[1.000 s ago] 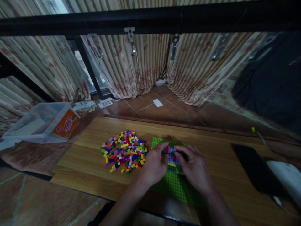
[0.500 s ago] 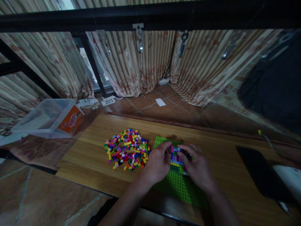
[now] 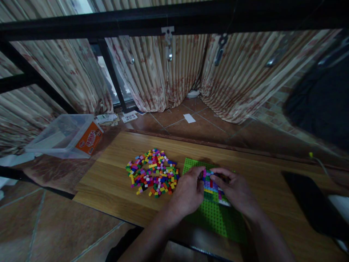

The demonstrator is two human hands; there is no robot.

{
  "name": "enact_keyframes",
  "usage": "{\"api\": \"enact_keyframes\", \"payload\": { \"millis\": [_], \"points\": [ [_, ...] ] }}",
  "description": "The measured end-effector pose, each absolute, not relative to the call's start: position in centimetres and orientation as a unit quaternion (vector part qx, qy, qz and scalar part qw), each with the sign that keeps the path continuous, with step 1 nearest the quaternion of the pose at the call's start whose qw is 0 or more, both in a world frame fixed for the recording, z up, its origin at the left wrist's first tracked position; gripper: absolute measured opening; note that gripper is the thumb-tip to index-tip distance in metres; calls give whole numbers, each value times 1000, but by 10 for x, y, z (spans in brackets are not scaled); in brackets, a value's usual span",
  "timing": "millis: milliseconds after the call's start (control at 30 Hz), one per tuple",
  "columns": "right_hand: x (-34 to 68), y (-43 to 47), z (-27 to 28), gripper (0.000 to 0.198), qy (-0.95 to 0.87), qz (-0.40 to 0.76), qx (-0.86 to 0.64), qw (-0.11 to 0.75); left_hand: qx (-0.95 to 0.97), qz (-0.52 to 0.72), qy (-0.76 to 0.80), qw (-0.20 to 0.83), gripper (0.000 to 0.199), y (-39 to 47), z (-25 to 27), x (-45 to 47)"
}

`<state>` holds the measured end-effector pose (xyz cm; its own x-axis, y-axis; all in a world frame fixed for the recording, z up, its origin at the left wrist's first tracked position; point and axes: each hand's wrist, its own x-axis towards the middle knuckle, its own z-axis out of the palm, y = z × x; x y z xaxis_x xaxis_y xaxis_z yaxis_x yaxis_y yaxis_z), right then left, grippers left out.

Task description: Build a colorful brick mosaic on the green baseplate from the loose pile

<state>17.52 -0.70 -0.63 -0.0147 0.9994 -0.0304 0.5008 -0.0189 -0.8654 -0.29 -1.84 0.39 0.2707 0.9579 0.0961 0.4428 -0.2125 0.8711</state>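
Note:
A green studded baseplate (image 3: 215, 218) lies on the wooden table, with a block of colourful toy building bricks (image 3: 211, 188) in pink, blue, red, yellow and white on its upper half. At the block's left side my left hand (image 3: 189, 189) is closed, its thumb and bent fingers pressed against the bricks' far left corner. My right hand (image 3: 238, 191) grips the far right part of the block with thumb and forefinger. The fingers cover part of the bricks; any single small brick between them cannot be made out. Loose toy bricks (image 3: 154, 173) lie in a spread pile left of the baseplate.
The wooden table (image 3: 109, 182) runs across the view. A black flat object (image 3: 311, 200) and a cable are at its right end. Beyond the left end stands a clear plastic bin (image 3: 62, 136) with an orange label. Striped curtains (image 3: 152, 76) hang behind a dark rail.
The whole view has shifted slightly, so everything sits a little further right. Both hands stay at the brick block; the right hand has moved slightly, showing more of its near right corner.

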Motion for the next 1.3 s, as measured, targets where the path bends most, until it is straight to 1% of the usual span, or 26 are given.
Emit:
{"api": "enact_keyframes", "payload": {
  "millis": [100,200,367,433,500,667,733,867,1033,1133,1200,1300],
  "points": [
    [175,-7,-6,32,-606,381,-611,338,698,338,503,381,51,-19,4,-3],
    [176,-9,-11,34,-590,385,-612,361,690,344,507,386,51,-20,4,-3],
    [179,-16,-14,48,-514,359,-648,432,677,330,528,391,47,-20,3,-3],
    [177,-19,-14,47,-466,353,-659,473,683,305,533,396,44,-21,5,-3],
    [172,-21,-14,47,-433,362,-661,495,691,291,525,402,43,-23,7,-3],
    [163,-19,-21,45,-441,370,-644,503,692,291,516,413,35,-29,13,1],
    [164,-16,-22,43,-447,376,-636,504,684,298,519,417,38,-32,12,3],
    [167,-15,-18,39,-452,366,-653,485,678,311,513,425,54,-35,6,5],
    [167,-16,-13,41,-458,360,-672,456,685,297,513,424,49,-35,6,-2],
    [166,-17,-12,43,-444,363,-685,450,689,307,528,390,41,-28,10,-23],
    [166,-17,-11,42,-437,363,-694,443,684,321,561,339,31,-19,13,-47],
    [166,-18,-8,40,-438,349,-704,436,668,309,616,281,29,-7,17,-92]
  ]
}}
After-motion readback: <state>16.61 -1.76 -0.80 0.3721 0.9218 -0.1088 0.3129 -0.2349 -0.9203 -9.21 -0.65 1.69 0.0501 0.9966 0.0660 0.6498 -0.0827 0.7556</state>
